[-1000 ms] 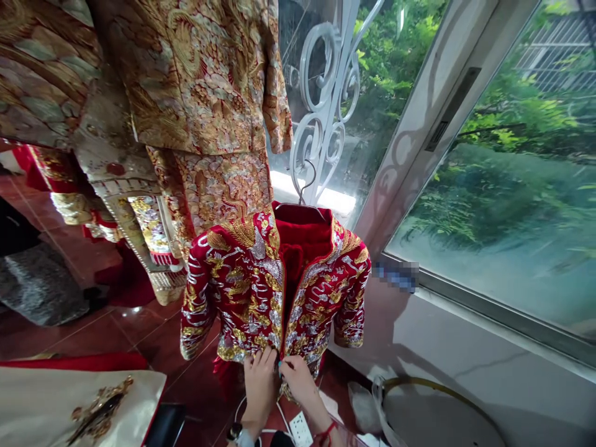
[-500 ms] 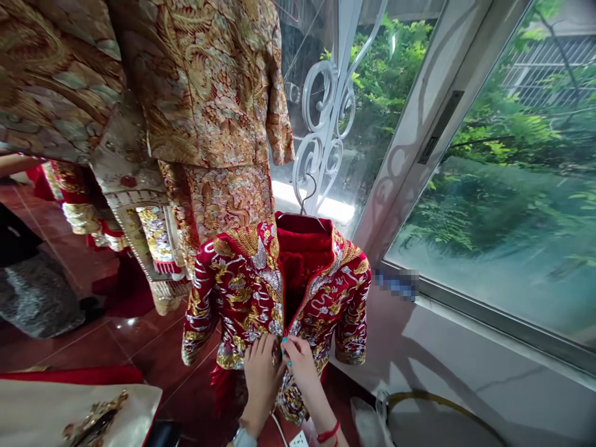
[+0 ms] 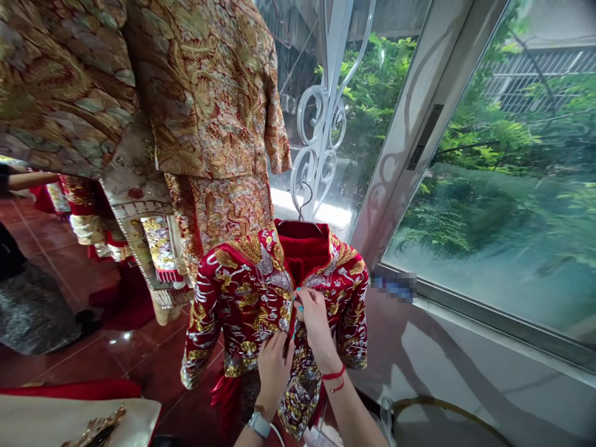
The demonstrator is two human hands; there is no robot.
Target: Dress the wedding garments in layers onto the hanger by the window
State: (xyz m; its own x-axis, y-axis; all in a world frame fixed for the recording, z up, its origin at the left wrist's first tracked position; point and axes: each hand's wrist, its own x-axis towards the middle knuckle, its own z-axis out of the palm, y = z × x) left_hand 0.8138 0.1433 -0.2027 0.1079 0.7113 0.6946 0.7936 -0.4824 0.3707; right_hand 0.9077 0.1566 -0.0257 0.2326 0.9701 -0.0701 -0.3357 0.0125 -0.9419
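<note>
A red jacket (image 3: 246, 298), thickly embroidered in gold and silver, hangs in front of me on a wire hanger (image 3: 303, 205). Its front opening is joined up to chest height and spreads in a V above that, showing a red lining. My right hand (image 3: 317, 320), with a red string bracelet, pinches at the point of the V, on what looks like the zipper pull; the fingers hide it. Lower down, my left hand (image 3: 275, 369), wearing a watch, is closed on the jacket's front edge near the hem. An embroidered skirt panel (image 3: 300, 397) hangs below.
Gold embroidered garments (image 3: 209, 93) hang close on the left. Behind the jacket stands a white scrollwork frame (image 3: 310, 112); a sliding window (image 3: 493, 186) is to the right. At lower left, a cream surface (image 3: 125, 413) bears a gold ornament. A gold-rimmed round object (image 3: 437, 406) sits lower right.
My right hand has slid up the jacket's front from near the hem to the chest, and the V opening has become shorter. My left hand stays low on the front edge.
</note>
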